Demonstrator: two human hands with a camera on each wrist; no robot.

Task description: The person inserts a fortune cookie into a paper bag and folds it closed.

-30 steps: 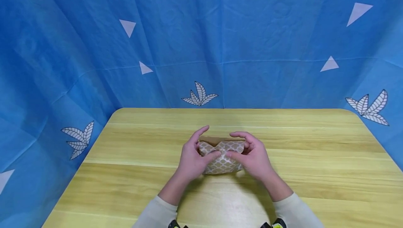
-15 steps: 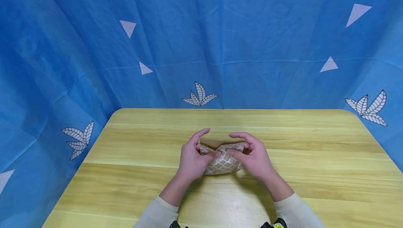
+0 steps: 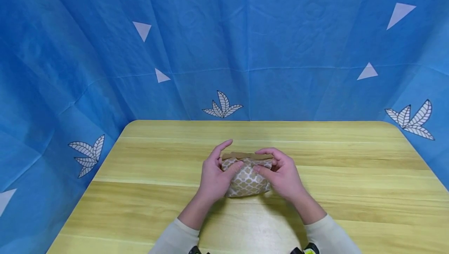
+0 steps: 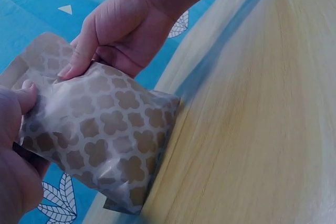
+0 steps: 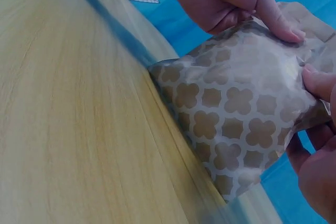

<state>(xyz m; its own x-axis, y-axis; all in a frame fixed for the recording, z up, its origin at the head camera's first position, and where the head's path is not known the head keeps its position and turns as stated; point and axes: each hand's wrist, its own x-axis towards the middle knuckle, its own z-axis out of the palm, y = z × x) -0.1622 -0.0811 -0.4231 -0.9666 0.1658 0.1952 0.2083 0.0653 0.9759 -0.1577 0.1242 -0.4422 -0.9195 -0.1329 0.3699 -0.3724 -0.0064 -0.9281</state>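
A brown paper bag (image 3: 247, 182) with a pale quatrefoil pattern stands at the middle of the table, between both hands. My left hand (image 3: 214, 178) grips its left side near the top, thumb on the patterned front and index finger raised away from the paper. On the other side, my right hand (image 3: 285, 174) holds the upper right, its thumb pressing the front and its index finger arched above the back edge. Plain brown paper shows along the bag's top. In the left wrist view, the bag (image 4: 113, 124) bulges and its lower edge meets the tabletop. The other fingers are mostly hidden behind it.
The light wooden table (image 3: 140, 160) reaches back to a blue curtain (image 3: 298, 43) printed with leaves and triangles. Pale sleeves (image 3: 175, 236) cover both forearms, and dark wrist straps (image 3: 310, 249) show at the bottom edge.
The V-shaped dip in the bag's front edge has flattened, and its mouth looks narrower than half a second ago. My left thumb has shifted up toward the rim; the right hand stays nearly still.
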